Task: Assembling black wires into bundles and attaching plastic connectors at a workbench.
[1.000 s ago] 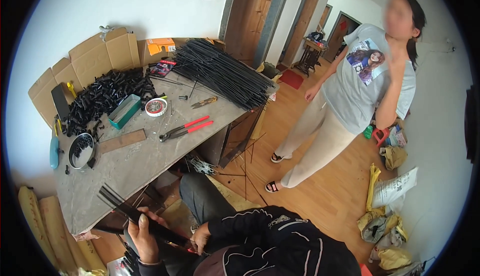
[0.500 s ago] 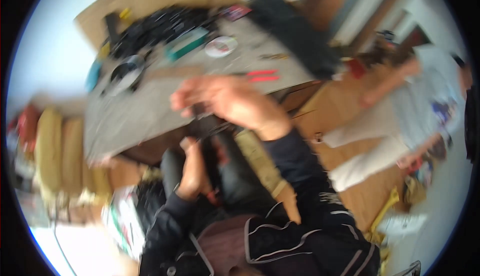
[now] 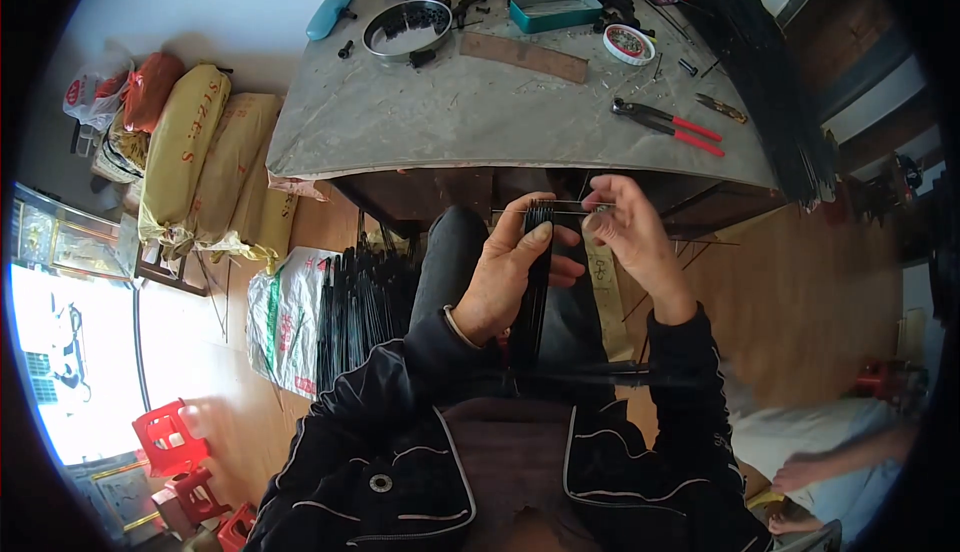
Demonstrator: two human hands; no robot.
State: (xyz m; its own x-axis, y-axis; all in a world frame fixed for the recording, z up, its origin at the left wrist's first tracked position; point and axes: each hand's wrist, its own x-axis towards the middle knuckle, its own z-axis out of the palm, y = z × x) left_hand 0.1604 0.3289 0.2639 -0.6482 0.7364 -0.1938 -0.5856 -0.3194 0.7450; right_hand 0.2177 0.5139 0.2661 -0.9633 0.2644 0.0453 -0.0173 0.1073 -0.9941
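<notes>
Over my lap, my left hand (image 3: 492, 287) is closed around a bundle of thin black rods (image 3: 537, 297), thumb across the front near their upper ends. A thin straight wire (image 3: 572, 208) runs sideways at the bundle's top and sticks out on both sides. To its right, my right hand (image 3: 637, 247) has thumb and fingers closed at the wire's right end. Something small lies at those fingertips, too small to name. The lower part of the bundle hangs down between my legs.
Ahead stands a grey-topped table (image 3: 400, 127) with red-handled pincers (image 3: 665, 124), a metal bowl (image 3: 405, 34), a green tray (image 3: 555, 12) and a white lid of small parts (image 3: 629, 45). Many black rods (image 3: 365, 297) stand left of my legs. Another person (image 3: 830, 462) is at lower right.
My view has turned, and the blur has mostly gone. My right hand has come away from over the table edge to the wire, beside my left hand. The other person now appears lower right.
</notes>
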